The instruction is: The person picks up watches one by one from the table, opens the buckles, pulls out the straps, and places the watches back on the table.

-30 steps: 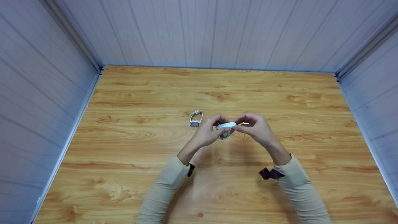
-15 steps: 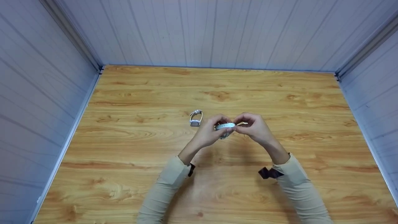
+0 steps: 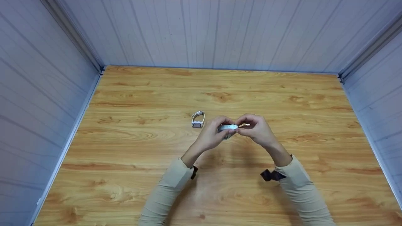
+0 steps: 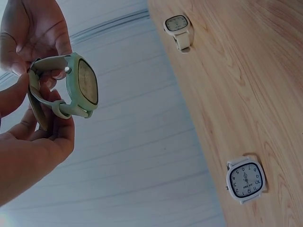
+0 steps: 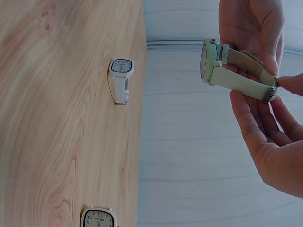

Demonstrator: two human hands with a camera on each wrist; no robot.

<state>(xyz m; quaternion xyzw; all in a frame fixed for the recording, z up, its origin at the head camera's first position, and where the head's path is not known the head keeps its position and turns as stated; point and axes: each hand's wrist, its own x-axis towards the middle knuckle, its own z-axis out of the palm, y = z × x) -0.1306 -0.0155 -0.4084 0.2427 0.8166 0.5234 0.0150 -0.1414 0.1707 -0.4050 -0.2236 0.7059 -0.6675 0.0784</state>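
A mint-green wristwatch (image 5: 207, 61) is held off the table between my two hands, its strap bent into a loop. My left hand (image 3: 212, 133) pinches the light strap (image 3: 227, 127) from the left in the head view. From the right, my right hand (image 3: 259, 130) pinches the strap near its buckle (image 5: 270, 94); fingers partly hide that spot. In the left wrist view the watch face (image 4: 88, 82) points away from the fingers. Nearest to my left hand on the table is a white watch (image 3: 197, 124), standing with its strap looped.
A second white watch (image 4: 176, 22) rests on the table, seen in both wrist views; my right hand mostly hides it in the head view. Pale panel walls (image 3: 201, 34) border the wooden table (image 3: 125, 150) at the back and sides.
Both hands stay nearly in place around the green watch, with small finger movements and a slight shift of the strap between them. The white watch on the left has not moved.
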